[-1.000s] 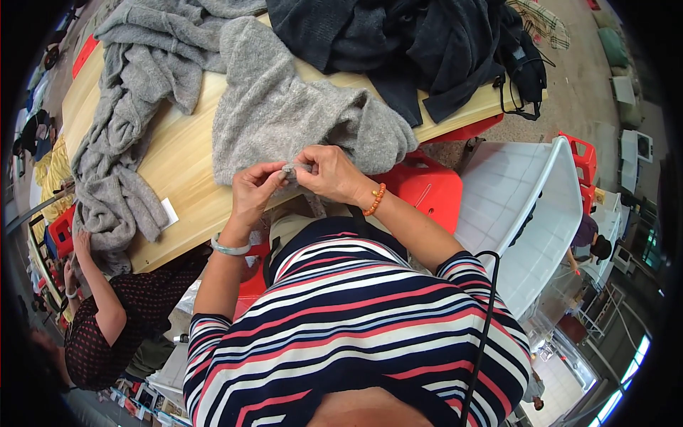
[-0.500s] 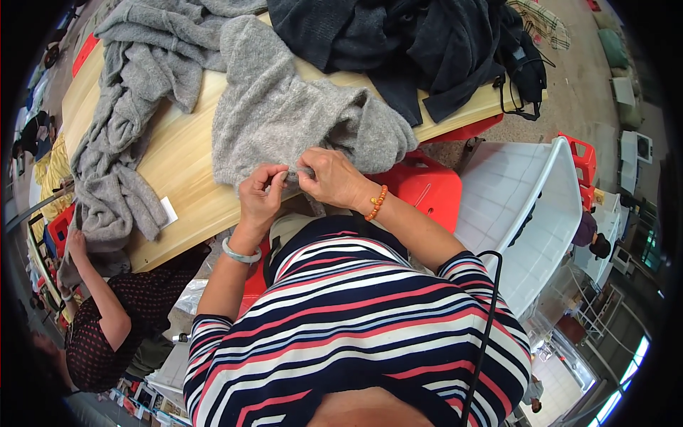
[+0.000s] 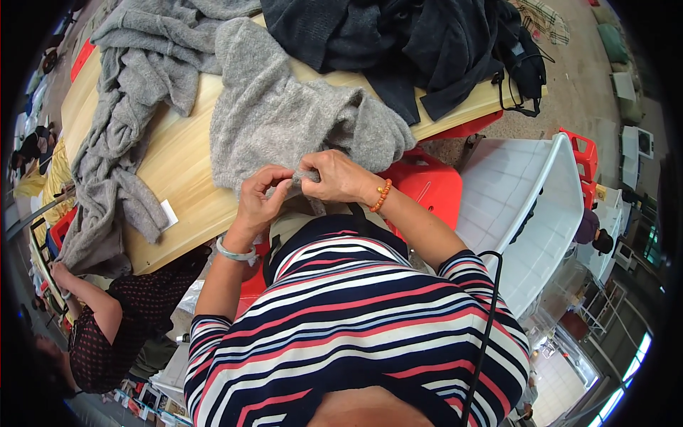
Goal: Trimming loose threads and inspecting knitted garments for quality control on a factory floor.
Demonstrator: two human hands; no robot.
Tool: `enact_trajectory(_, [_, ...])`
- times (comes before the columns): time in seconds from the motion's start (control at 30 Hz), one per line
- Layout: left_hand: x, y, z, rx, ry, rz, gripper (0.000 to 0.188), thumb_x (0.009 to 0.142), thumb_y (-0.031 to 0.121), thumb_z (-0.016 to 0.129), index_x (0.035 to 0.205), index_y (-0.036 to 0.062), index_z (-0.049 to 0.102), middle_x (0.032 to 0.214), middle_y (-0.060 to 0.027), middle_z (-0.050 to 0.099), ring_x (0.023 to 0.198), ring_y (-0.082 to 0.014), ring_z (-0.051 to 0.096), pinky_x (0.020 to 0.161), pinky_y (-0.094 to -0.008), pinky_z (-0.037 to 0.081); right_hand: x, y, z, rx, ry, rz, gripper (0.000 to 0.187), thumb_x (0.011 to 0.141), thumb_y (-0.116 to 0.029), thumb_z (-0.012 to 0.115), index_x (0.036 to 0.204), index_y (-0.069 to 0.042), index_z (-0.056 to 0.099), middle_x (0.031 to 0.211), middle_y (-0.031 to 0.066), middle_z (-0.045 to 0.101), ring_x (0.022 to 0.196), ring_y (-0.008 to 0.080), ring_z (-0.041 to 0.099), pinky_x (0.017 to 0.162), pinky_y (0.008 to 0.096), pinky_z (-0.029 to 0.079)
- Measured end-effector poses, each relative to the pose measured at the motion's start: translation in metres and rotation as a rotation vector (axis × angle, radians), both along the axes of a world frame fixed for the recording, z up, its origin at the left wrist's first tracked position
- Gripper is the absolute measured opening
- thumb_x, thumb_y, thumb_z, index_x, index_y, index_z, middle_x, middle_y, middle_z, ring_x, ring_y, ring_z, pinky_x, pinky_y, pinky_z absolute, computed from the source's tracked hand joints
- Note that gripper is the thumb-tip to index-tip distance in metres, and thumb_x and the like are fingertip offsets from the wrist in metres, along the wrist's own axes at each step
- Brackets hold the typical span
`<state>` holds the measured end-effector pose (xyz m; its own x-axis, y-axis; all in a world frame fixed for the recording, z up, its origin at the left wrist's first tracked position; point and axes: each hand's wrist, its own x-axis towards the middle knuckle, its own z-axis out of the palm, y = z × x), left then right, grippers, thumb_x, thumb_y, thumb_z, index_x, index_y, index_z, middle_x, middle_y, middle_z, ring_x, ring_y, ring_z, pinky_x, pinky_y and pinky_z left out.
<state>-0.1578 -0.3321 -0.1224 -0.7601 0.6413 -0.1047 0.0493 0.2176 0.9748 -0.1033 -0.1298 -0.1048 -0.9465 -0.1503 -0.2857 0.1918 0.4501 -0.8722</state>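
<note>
A light grey knitted garment (image 3: pixel 267 114) lies on the near edge of the wooden table (image 3: pixel 181 153), its lower edge hanging toward my lap. My left hand (image 3: pixel 262 198) has thumb and forefinger brought together at the garment's edge. Close beside it, my right hand (image 3: pixel 334 176) pinches a small fold of the same grey knit between thumb and curled fingers. The fingertips of both hands nearly meet. Whether anything smaller, such as a thread, is between them is too small to tell.
Left, a co-worker (image 3: pixel 107 320) handles another grey knit garment (image 3: pixel 142 78) beside a white paper tag (image 3: pixel 168 213). Dark garments (image 3: pixel 384 43) lie at the table's far side. Right stand a red stool (image 3: pixel 427 188) and a large white plastic bin (image 3: pixel 526 206).
My right hand has turned slightly, and a bit of grey knit now shows between my hands. The co-worker's hand has moved lower and left, drawing the other garment along.
</note>
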Motion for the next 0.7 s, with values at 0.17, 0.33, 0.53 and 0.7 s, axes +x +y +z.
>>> enact_trajectory(0.17, [-0.006, 0.004, 0.001, -0.065, 0.186, -0.100, 0.011, 0.083, -0.004, 0.063, 0.094, -0.0010, 0.067, 0.080, -0.0092, 0.065, 0.069, -0.0141, 0.061, 0.064, -0.0251, 0.048, -0.001, 0.002, 0.001, 0.064, 0.066, 0.103, 0.028, 0.074, -0.022, 0.058, 0.083, 0.004, 0.062, 0.079, 0.0253, 0.065, 0.081, 0.0403, 0.064, 0.076, 0.0449, 0.050])
enact_trajectory(0.33, [-0.001, -0.001, -0.012, -0.009, -0.116, 0.012, 0.010, 0.087, -0.001, 0.065, 0.097, -0.0020, 0.067, 0.083, -0.0053, 0.067, 0.071, -0.0112, 0.062, 0.066, -0.0233, 0.050, -0.001, 0.001, -0.005, -0.004, 0.116, 0.038, 0.024, 0.075, -0.020, 0.060, 0.083, 0.003, 0.061, 0.074, 0.0226, 0.062, 0.072, 0.0384, 0.063, 0.067, 0.0429, 0.049])
enact_trajectory(0.53, [-0.002, -0.006, -0.016, 0.105, -0.508, 0.070, 0.016, 0.088, 0.003, 0.067, 0.103, -0.0029, 0.066, 0.090, -0.0051, 0.068, 0.078, -0.0096, 0.064, 0.069, -0.0229, 0.054, -0.002, 0.003, -0.005, -0.098, 0.037, 0.020, 0.025, 0.077, -0.021, 0.061, 0.083, 0.003, 0.061, 0.071, 0.0198, 0.061, 0.064, 0.0313, 0.061, 0.063, 0.0384, 0.048])
enact_trajectory(0.7, [-0.006, -0.005, -0.018, 0.087, -0.696, 0.062, 0.018, 0.088, 0.005, 0.067, 0.105, -0.0015, 0.065, 0.092, -0.0064, 0.068, 0.077, -0.0103, 0.065, 0.069, -0.0234, 0.054, -0.003, 0.005, -0.009, -0.140, 0.002, 0.036, 0.025, 0.077, -0.020, 0.063, 0.084, 0.003, 0.060, 0.071, 0.0192, 0.062, 0.062, 0.0277, 0.060, 0.060, 0.0368, 0.047])
